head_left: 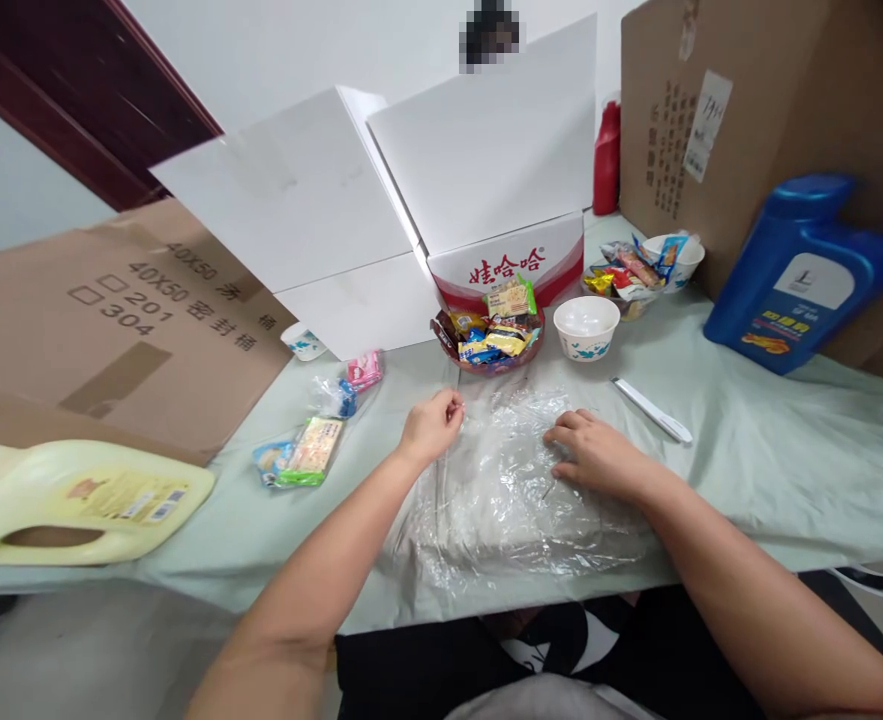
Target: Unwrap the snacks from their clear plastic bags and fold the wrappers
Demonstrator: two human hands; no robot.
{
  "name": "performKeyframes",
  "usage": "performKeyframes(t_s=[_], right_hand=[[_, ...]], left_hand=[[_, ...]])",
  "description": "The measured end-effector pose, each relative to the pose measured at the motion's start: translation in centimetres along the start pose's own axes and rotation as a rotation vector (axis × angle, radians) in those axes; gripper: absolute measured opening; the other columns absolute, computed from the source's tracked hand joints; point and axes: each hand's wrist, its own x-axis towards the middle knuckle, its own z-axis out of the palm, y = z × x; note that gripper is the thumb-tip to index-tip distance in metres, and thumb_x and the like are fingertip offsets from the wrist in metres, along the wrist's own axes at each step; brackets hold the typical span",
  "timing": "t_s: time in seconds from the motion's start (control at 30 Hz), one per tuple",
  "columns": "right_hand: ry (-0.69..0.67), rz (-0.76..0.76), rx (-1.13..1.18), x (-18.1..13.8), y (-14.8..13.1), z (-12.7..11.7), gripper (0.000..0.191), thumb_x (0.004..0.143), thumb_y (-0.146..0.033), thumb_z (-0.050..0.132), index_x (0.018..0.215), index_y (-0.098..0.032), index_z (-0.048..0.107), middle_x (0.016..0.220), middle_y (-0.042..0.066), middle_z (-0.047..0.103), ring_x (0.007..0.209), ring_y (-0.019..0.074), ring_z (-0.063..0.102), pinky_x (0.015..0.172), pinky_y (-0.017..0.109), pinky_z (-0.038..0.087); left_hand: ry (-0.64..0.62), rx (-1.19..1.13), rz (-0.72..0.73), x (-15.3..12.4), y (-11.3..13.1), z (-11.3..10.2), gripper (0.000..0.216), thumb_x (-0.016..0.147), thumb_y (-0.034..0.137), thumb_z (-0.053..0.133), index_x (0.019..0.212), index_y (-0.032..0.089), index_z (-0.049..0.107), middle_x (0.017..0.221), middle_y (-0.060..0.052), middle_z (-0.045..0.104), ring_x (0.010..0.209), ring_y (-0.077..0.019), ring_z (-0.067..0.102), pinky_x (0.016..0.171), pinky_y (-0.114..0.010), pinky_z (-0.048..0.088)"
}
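The left hand had its thumb and fingertips drawn narrowly together at the far left border of the film; whether any film was pinched there I could not tell; the right hand rested palm down on the film's right part, fingers parted and loosely bent. The film, seemingly one clear, crumpled piece, lay between the hands and spread back toward the person; its folds showed no sure long axis; the right hand was nearer, being upon it. One knife lay just beyond the right hand; past the film stood one basket of snacks, too heaped to count; there were three white bowls, one just right of the basket; about four packs lay to the left; farther out stood one yellow jug, one blue jug, one red bottle and two brown boxes.
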Motion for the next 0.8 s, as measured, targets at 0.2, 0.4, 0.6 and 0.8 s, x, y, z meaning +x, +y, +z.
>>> performKeyframes(t_s=[0.2,0.4,0.6,0.8], right_hand=[[0.008,-0.01,-0.021,-0.1,-0.3,-0.1,0.036,0.083,-0.029,0.067,0.116,-0.013,0.066,0.114,0.016,0.062,0.109,0.0298,0.054,0.096,0.04,0.043],[0.014,-0.023,-0.042,-0.2,-0.4,-0.1,0.034,0.085,-0.029,0.065,0.116,-0.014,0.066,0.115,0.015,0.063,0.109,0.0299,0.055,0.095,0.04,0.044],[0.049,-0.036,-0.059,-0.2,-0.5,0.1,0.033,0.083,-0.027,0.067,0.113,-0.014,0.067,0.112,0.016,0.065,0.106,0.0308,0.057,0.093,0.043,0.047],[0.181,-0.224,0.02,-1.2,-3.2,-0.1,0.028,0.09,-0.028,0.06,0.115,-0.016,0.066,0.113,0.014,0.065,0.104,0.0273,0.058,0.091,0.043,0.049]], left_hand=[[-0.089,-0.021,0.056,-4.1,-1.5,0.3,0.035,0.083,0.033,0.062,0.116,0.021,0.063,0.131,-0.009,0.059,0.121,-0.0275,0.053,0.103,-0.044,0.042],[0.063,-0.002,-0.132,-6.3,-4.7,-0.8,0.021,0.083,0.029,0.057,0.099,0.021,0.068,0.114,-0.008,0.063,0.113,-0.0248,0.055,0.103,-0.042,0.042],[0.081,0.04,-0.305,-5.5,-8.1,-1.5,0.019,0.079,0.026,0.057,0.093,0.019,0.069,0.103,-0.01,0.065,0.103,-0.0263,0.058,0.097,-0.042,0.046],[0.079,0.02,-0.38,-3.2,-8.2,-0.1,0.014,0.068,0.029,0.071,0.079,0.02,0.067,0.09,-0.006,0.063,0.095,-0.0256,0.058,0.092,-0.039,0.047]])
